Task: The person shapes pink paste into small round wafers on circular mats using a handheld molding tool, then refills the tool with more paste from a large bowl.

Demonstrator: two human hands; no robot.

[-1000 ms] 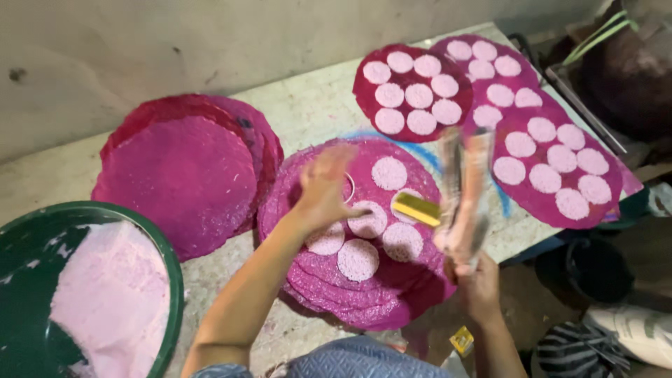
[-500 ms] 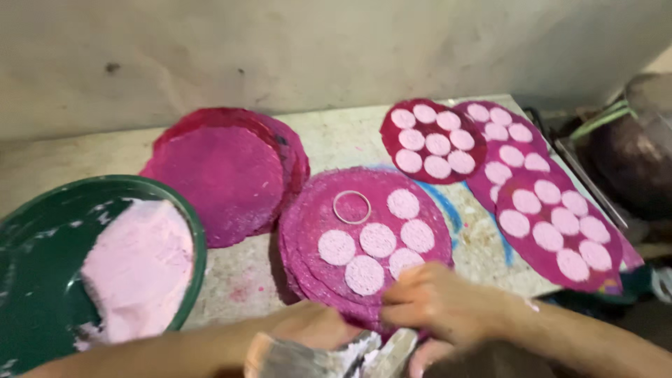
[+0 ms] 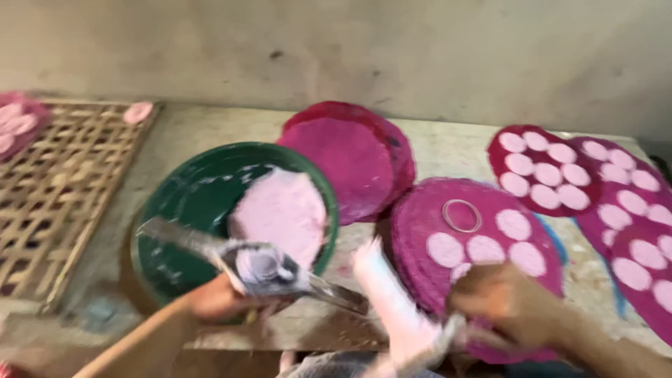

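View has swung left since half a second ago, exposing a bamboo rack [image 3: 63, 189]. My left hand [image 3: 217, 297] grips a smeared scoop [image 3: 262, 266] over the green basin [image 3: 189, 203]; my right hand [image 3: 507, 304] pinches a pink-coated strip [image 3: 395, 308] beside the magenta mat [image 3: 483, 231].

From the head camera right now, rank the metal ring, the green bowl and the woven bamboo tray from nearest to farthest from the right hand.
1. Metal ring: on the magenta mat just above the right hand.
2. Green bowl: to its left, across the table's middle.
3. Woven bamboo tray: far left edge.
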